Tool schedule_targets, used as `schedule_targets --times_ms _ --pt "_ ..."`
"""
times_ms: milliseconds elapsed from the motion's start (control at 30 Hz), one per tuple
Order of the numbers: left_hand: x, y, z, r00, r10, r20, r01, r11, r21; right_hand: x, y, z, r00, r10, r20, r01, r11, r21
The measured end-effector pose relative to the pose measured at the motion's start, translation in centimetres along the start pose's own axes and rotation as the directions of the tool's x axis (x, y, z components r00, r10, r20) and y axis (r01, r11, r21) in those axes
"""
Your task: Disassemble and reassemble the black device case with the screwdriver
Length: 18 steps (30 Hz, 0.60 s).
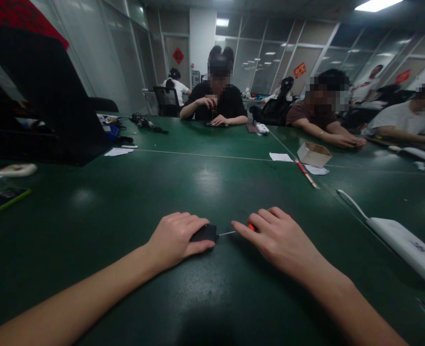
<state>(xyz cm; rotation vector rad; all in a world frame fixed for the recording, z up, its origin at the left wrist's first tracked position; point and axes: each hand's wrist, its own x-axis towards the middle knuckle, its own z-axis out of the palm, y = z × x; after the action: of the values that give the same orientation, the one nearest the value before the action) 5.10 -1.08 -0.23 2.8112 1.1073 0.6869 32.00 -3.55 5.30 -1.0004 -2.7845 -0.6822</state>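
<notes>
Screwdriver tip at a small black part, both hands down on the green table [212, 178]

The left hand [176, 240] pins a small black part [205, 233] against the table, fingers curled narrowly over it. The right hand [277, 238] closes around an orange-handled screwdriver [251, 227], whose thin shaft meets the part's edge. I judge the tip could slip off and jab the left thumb, since the part is tiny, largely hidden, and held only by finger pressure on a smooth surface.
</notes>
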Motion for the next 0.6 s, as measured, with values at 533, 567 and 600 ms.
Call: schedule_targets --times_ms 533,567,600 --pt "-0.3 0.1 0.6 0.987 -0.051 -0.153 0.003 0.956 -0.294 1.1 -2.2 2.0 0.994 0.105 0.014 -0.106 0.991 0.082" --pt "-0.3 0.3 0.7 0.988 -0.031 -0.154 -0.014 0.959 -0.284 1.3 -2.4 1.9 0.996 0.089 -0.007 -0.089 0.995 0.054" --pt "-0.3 0.5 0.8 0.987 -0.012 -0.158 -0.033 0.960 -0.279 1.6 -2.7 1.9 0.997 0.076 -0.025 -0.075 0.996 0.042"
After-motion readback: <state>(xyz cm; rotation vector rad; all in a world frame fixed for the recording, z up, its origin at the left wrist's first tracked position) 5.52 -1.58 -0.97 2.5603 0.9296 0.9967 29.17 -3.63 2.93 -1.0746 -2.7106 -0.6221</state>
